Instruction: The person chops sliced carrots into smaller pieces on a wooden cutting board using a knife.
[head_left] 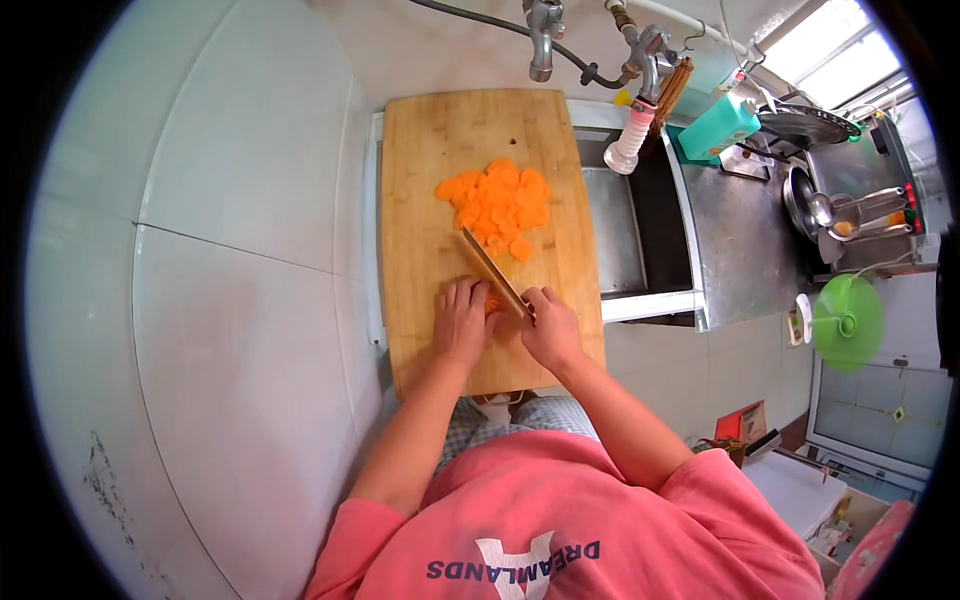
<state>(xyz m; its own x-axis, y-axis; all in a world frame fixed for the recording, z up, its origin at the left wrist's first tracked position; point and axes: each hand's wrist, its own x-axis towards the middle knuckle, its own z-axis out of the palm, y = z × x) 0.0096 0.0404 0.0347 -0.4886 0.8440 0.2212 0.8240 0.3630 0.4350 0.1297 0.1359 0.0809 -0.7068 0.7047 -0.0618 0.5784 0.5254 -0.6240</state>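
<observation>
A wooden cutting board [430, 140] lies in front of me, with a heap of orange carrot slices [497, 200] on its far half. My right hand [550, 327] is closed around the handle end of a knife [492, 268], whose blade slants away to the upper left toward the slices. On the blade's left side, my left hand [462, 322] presses its bent fingers onto orange carrot pieces [493, 302] close to the blade. The fingers partly cover these pieces, so their full shape is hidden.
A sink [615, 225] opens right of the board, under a faucet [650, 60]. Beyond it, a metal counter [735, 230] holds a teal bottle [720, 128], a pan [800, 200] and ladles. A tiled wall [240, 330] stands close on the left.
</observation>
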